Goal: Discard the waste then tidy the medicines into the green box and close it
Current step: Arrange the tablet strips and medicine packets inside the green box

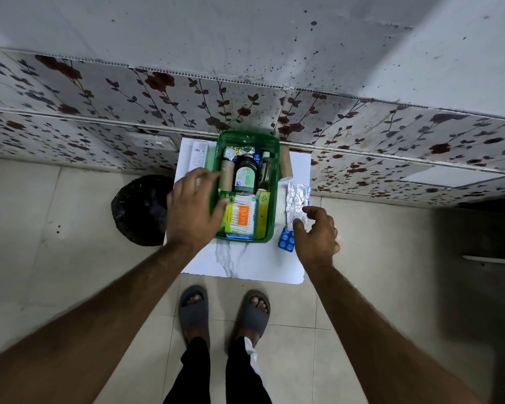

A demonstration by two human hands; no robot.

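The green box (275, 196) stands open on a small white table (245, 260), holding bottles, a cardboard roll and a cotton-bud pack (241, 215). My left hand (191, 211) rests with spread fingers on the box's left rim, holding nothing. My right hand (317, 231) hovers at the right, thumb and forefinger touching the lower end of a silver blister strip (296, 199). A blue blister pack (286, 239) lies just left of that hand. A white carton (199, 154) lies left of the box, a second cardboard roll (286, 161) at its right.
A bin lined with a black bag (142, 209) stands on the tiled floor left of the table. A floral-patterned wall panel (391, 147) runs right behind the table. My feet in grey slippers (225, 313) are close to the table's front edge.
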